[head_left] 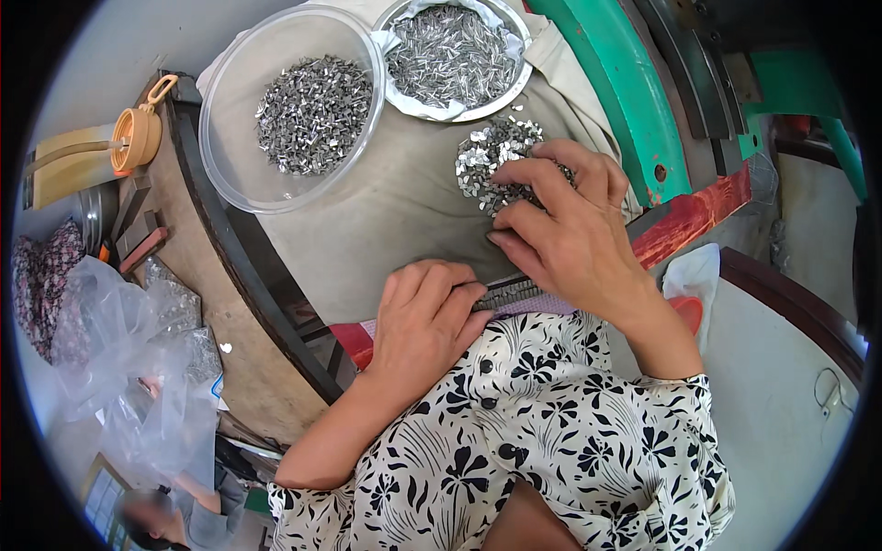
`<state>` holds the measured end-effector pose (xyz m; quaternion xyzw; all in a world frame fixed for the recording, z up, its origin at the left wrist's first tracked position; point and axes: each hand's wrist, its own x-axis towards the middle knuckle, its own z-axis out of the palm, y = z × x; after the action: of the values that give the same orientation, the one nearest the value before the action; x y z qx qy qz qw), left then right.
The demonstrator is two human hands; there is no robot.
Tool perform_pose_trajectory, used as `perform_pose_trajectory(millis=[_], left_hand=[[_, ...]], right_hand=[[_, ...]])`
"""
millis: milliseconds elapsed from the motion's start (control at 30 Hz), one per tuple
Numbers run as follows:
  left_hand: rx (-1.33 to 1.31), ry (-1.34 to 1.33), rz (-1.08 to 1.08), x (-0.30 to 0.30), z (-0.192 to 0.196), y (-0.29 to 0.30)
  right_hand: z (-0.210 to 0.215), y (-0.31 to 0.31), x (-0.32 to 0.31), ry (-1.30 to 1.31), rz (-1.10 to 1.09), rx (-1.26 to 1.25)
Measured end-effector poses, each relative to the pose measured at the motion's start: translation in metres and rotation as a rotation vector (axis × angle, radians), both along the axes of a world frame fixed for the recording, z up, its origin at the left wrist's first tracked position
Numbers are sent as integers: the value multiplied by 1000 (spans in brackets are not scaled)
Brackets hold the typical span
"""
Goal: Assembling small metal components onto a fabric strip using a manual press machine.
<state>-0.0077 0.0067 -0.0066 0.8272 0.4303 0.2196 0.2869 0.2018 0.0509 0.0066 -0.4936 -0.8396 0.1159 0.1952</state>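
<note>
My left hand (424, 308) lies at the cloth's near edge with its fingers curled. Its thumb and forefinger close on the left end of a grey row of small metal pieces (514, 292), lined up along a dark strip. My right hand (583, 220) reaches over a loose pile of small shiny metal pieces (487, 165). Its fingers are bent and apart, with some fingertips in the pile; whether a piece sits between them is hidden. The pile lies straight on the greyish cloth (367, 230).
A clear plastic tub (209, 151) holds short metal bits at the far left. Beside it, a paper-lined metal bowl (525, 69) holds longer slivers. Green machine framework (625, 83) borders the right. Clear plastic bags (119, 340) lie left on a wooden bench (248, 340). Another person (184, 514) shows lower left.
</note>
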Motion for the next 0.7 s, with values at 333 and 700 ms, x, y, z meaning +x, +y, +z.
perform_pose_trajectory(millis=[333,700], left_hand=[[-10,-68,27,-1,-4,-3],[-60,-83,63,1,1,-3]], right_hand=[[2,-6,-3,-32,-19,21],[0,-10,17,79,-65,-51]])
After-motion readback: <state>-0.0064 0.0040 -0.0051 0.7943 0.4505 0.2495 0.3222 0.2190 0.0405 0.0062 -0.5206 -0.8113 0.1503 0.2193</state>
